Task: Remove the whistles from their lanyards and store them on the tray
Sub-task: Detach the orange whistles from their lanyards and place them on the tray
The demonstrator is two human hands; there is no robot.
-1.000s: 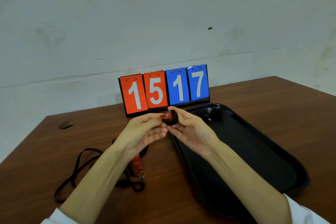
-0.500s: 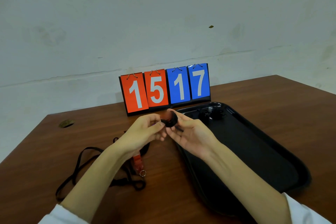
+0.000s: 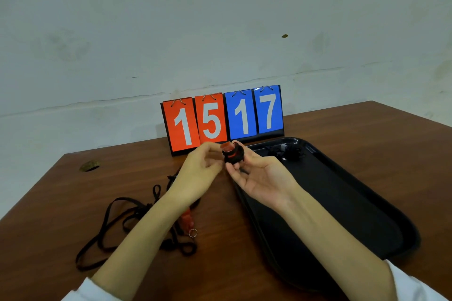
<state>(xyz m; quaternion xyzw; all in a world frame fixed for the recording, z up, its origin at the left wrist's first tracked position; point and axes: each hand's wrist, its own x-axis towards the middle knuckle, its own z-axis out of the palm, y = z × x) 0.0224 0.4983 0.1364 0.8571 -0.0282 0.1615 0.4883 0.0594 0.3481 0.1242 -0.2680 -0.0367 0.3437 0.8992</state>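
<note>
A red whistle (image 3: 232, 153) wrapped in black lanyard cord is held above the table between both hands. My right hand (image 3: 259, 176) lies palm up and grips the bundle with thumb and fingertips. My left hand (image 3: 199, 171) touches it from the left with curled fingers, pinching at the cord. A second red whistle (image 3: 187, 220) with a metal ring lies on the table amid a loose black lanyard (image 3: 122, 225), partly hidden by my left forearm. The black tray (image 3: 354, 215) lies to the right, with dark items (image 3: 286, 151) at its far corner.
A flip scoreboard (image 3: 222, 118) reading 15 and 17 stands behind my hands at the table's back edge. A small hole (image 3: 89, 166) sits in the brown tabletop at the far left. A pale wall rises behind.
The bundle has turned in my fingers, so its red top now shows. Both hands stay in about the same place just left of the tray's far corner.
</note>
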